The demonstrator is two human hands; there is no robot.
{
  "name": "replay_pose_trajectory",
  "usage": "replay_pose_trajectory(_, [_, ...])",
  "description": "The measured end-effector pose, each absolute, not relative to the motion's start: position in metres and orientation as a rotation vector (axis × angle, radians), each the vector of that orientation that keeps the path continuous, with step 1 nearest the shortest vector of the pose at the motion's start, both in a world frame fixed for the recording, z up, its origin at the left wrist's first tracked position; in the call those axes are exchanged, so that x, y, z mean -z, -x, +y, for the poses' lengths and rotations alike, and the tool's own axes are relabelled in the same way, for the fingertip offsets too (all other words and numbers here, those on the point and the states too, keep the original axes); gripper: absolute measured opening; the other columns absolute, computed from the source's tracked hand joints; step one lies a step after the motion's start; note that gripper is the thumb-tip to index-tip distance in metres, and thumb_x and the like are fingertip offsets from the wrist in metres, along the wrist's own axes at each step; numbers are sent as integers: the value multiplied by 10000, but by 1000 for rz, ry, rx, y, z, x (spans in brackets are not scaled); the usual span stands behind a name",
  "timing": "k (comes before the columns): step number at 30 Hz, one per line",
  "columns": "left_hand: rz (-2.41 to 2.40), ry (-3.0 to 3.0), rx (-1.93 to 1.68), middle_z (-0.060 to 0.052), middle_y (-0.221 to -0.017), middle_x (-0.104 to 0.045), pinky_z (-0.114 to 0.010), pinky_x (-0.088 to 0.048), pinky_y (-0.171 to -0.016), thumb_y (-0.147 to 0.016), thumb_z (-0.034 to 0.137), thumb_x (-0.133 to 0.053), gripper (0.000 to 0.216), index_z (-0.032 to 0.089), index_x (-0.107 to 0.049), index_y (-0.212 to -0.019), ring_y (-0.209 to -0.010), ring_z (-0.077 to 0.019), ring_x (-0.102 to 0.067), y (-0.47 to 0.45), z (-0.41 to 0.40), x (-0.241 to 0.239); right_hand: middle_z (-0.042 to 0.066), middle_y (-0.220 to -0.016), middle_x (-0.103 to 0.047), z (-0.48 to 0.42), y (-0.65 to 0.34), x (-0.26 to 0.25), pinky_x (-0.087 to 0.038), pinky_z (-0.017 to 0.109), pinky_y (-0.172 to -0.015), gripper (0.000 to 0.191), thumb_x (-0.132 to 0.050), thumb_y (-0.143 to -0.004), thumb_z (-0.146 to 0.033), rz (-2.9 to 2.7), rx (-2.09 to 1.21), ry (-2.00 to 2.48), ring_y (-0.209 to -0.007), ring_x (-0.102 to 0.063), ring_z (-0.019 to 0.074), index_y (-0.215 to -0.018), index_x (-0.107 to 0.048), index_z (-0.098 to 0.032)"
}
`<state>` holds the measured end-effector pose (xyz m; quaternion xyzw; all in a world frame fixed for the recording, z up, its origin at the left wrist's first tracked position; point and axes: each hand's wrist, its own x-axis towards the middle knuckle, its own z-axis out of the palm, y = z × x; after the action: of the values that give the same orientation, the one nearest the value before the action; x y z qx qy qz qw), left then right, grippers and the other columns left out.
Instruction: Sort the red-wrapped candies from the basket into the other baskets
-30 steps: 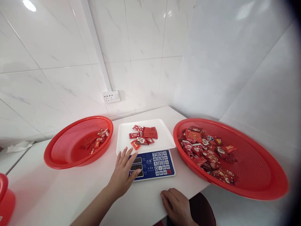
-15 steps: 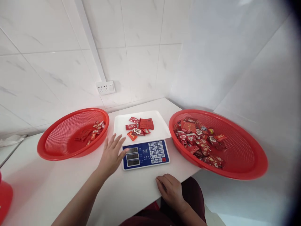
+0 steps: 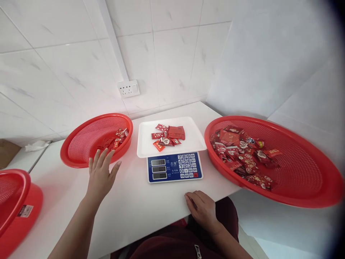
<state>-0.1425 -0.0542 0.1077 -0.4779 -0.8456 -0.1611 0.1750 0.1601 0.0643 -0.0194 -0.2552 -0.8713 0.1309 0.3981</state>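
My left hand [image 3: 101, 174] is open, fingers spread, hovering over the white table just in front of the small red basket [image 3: 81, 153], which holds a few red candy packets [image 3: 114, 140]. My right hand [image 3: 202, 208] lies flat and open at the table's front edge, below the scale [image 3: 174, 167]. The scale's white pan [image 3: 145, 142] carries several red candy packets [image 3: 169, 136]. A large red basket [image 3: 302, 180] to the right holds a heap of red packets [image 3: 242, 153].
A stack of red basins [image 3: 16, 205] sits at the far left edge. White tiled walls meet in a corner behind the scale, with a wall socket [image 3: 128, 89]. The table's front edge runs right beside my right hand. A crumpled tissue [image 3: 36, 145] lies at the left.
My left hand has moved left, away from the scale's display toward the small red basket. The view has shifted a little; my right hand stays at the table edge.
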Motion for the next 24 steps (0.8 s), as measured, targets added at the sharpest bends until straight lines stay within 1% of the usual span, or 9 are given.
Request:
replay_pose_trajectory(4, [-2432,1211,485,-153,-1397,-358,-552,-147,-1055,-893,462,-327,496,176,-408,-1290,-1340,-314,-185,152,-53,-115,17,-615,-591,64,-160,19,-385,248,-568,171,-482,-870,-201,-2200,-325,637,-568,-526,127,-764,-613,-173])
replay_pose_trajectory(7, [-2477,971,540,-176,-1411,-325,-576,-165,-1037,-883,498,-319,560,155,-352,-1324,-1332,-336,-193,176,-59,-127,19,-622,-595,64,-161,19,-386,250,-567,158,-483,-867,-195,-2189,-336,633,-565,-524,128,-774,-609,-174])
replay_pose_trajectory(9, [-2544,796,566,-183,-1411,-320,-594,-202,-1013,-866,546,-309,616,150,-316,-1338,-1322,-349,-212,200,-68,-134,14,-608,-587,64,-161,19,-384,248,-555,169,-472,-871,-196,-2188,-343,629,-551,-520,125,-772,-608,-180])
replay_pose_trajectory(12, [-2714,568,558,-191,-1383,-357,-590,-273,-976,-834,614,-280,692,136,-304,-1334,-1294,-351,-267,234,-79,-141,8,-598,-580,65,-161,20,-388,245,-548,180,-467,-873,-203,-2180,-328,620,-546,-530,122,-764,-609,-190])
replay_pose_trajectory(17, [-2922,545,453,-192,-1376,-344,-602,-289,-941,-783,674,-276,786,141,-230,-1360,-1275,-371,-278,264,-82,-144,7,-603,-590,66,-160,23,-400,246,-550,153,-483,-866,-207,-2150,-319,587,-547,-540,124,-785,-612,-194])
replay_pose_trajectory(20, [-2993,554,372,-211,-1349,-365,-618,-314,-891,-757,662,-344,796,152,-230,-1357,-1252,-402,-298,277,-86,-144,11,-604,-594,66,-160,24,-404,247,-549,144,-487,-866,-203,-2140,-329,564,-546,-537,126,-794,-611,-192])
replay_pose_trajectory(23, [-3005,530,203,-249,-1387,-296,-622,-323,-858,-735,580,-443,803,144,-205,-1366,-1270,-428,-253,292,-104,-146,17,-599,-592,66,-160,24,-406,247,-546,149,-485,-870,-205,-2129,-333,560,-545,-538,131,-794,-612,-188])
replay_pose_trajectory(24, [-2979,515,171,-260,-1389,-291,-629,-325,-843,-720,562,-467,805,141,-217,-1360,-1267,-441,-251,295,-112,-148,18,-597,-592,66,-160,24,-406,247,-545,153,-482,-871,-205,-2124,-331,559,-544,-538,132,-793,-613,-189])
